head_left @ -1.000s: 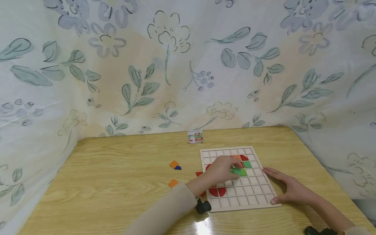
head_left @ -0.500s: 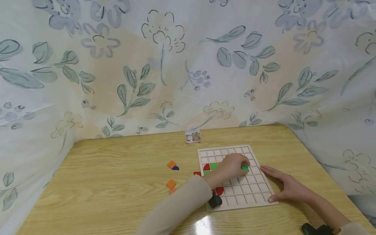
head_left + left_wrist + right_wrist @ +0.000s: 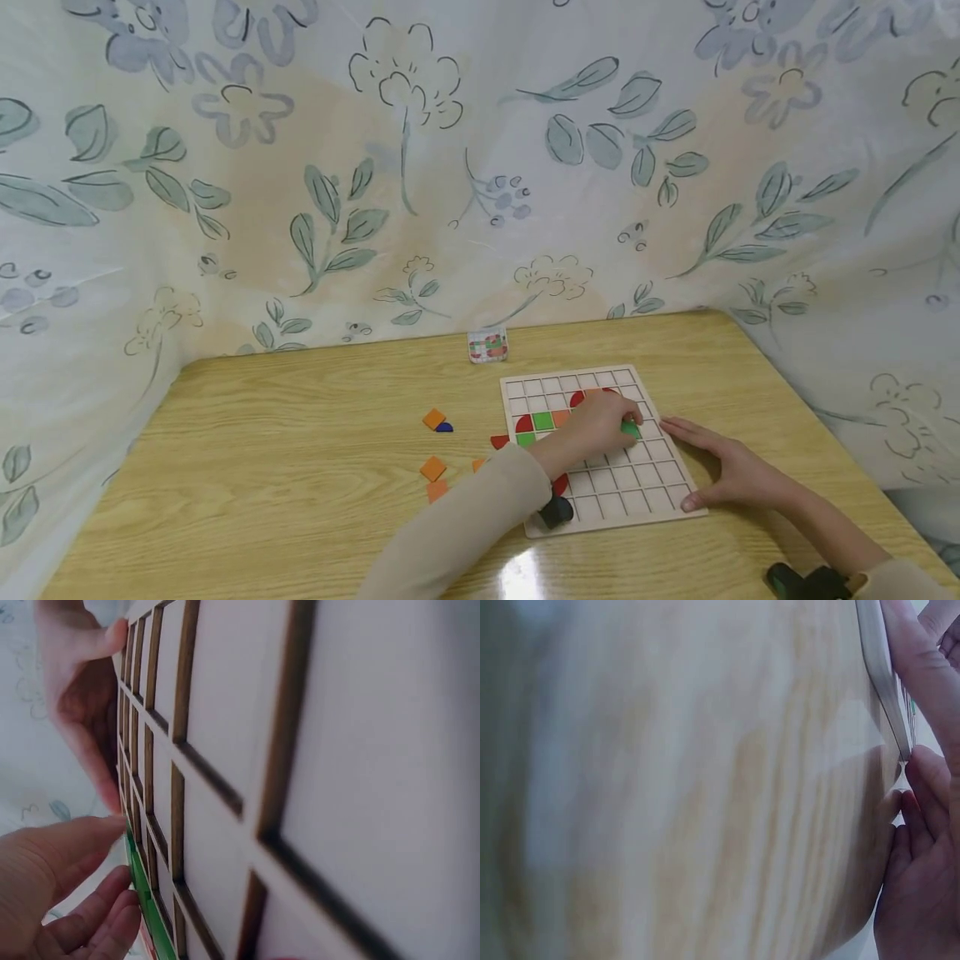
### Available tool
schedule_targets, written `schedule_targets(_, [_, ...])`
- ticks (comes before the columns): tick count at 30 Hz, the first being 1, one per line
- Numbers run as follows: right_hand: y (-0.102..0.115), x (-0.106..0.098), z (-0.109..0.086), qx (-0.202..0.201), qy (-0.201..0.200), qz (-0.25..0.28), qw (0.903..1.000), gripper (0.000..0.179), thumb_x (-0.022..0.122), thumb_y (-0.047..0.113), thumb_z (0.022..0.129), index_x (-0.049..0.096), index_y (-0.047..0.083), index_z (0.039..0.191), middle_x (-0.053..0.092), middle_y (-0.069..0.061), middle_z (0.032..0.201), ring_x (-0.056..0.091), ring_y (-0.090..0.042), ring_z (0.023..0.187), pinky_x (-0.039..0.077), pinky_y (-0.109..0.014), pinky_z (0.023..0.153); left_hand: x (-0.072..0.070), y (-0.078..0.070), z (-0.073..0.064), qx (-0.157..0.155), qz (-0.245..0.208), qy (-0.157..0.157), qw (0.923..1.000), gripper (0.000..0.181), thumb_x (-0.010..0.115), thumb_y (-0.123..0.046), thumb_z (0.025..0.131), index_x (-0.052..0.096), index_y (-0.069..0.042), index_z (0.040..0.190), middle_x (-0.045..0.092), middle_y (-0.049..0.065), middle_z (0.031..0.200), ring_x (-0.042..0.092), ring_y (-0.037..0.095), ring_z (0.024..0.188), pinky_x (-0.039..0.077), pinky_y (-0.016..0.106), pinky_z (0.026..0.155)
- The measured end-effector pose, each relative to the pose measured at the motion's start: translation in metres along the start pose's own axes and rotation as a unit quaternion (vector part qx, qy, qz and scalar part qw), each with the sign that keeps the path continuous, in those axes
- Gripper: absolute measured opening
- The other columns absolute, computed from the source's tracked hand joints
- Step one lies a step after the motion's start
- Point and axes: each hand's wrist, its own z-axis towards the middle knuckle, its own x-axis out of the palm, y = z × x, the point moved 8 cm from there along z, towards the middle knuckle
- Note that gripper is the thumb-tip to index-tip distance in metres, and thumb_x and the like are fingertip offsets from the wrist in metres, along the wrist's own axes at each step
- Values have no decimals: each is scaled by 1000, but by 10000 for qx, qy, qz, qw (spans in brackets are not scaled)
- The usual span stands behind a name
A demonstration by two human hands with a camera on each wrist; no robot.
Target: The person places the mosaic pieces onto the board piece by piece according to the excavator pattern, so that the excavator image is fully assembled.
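A pale wooden grid board lies on the table, with red, green and orange tiles in some cells. My left hand reaches across it from the left and pinches a green tile at a cell near the right edge. In the left wrist view, thumb and fingertips stand close around green at the board surface. My right hand rests along the board's right edge, fingers extended, thumb on the near right corner. The left hand and forearm hide part of the tiled rows.
Loose orange tiles and a blue piece lie left of the board, with a red piece beside its left edge. A small pattern card stands at the back. A floral cloth hangs behind the table.
My left hand has moved right over the board, taking the green tile to a cell near the right edge. The right hand stays at the edge. The view has shifted slightly.
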Motion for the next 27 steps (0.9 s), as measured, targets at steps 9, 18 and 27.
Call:
schedule_targets(9, [0, 0, 0, -64, -1, 50, 10000, 98, 84, 35, 57, 39, 9, 140, 37, -16, 142, 15, 21, 125, 13, 2, 90, 4, 0, 2, -19, 62, 9, 10000, 18, 71, -23, 81, 69, -25, 99, 63, -13, 91, 52, -4, 80, 38, 9, 65])
schedule_targets(18, [2, 1, 0, 107, 34, 34, 9999, 97, 83, 39, 58, 39, 12, 140, 37, -15, 143, 13, 23, 123, 11, 3, 89, -3, -2, -2, 9, -85, 53, 9999, 19, 69, -26, 82, 69, -25, 100, 65, -14, 92, 54, -5, 81, 38, 8, 65])
schedule_targets(27, [4, -1, 0, 12, 6, 24, 10000, 97, 84, 37, 58, 39, 10, 140, 37, -19, 142, 13, 22, 124, 12, 3, 89, -26, 10, -23, 206, -329, 330, 9987, 24, 65, -35, 84, 67, -26, 106, 65, -14, 100, 56, -2, 85, 39, 12, 65])
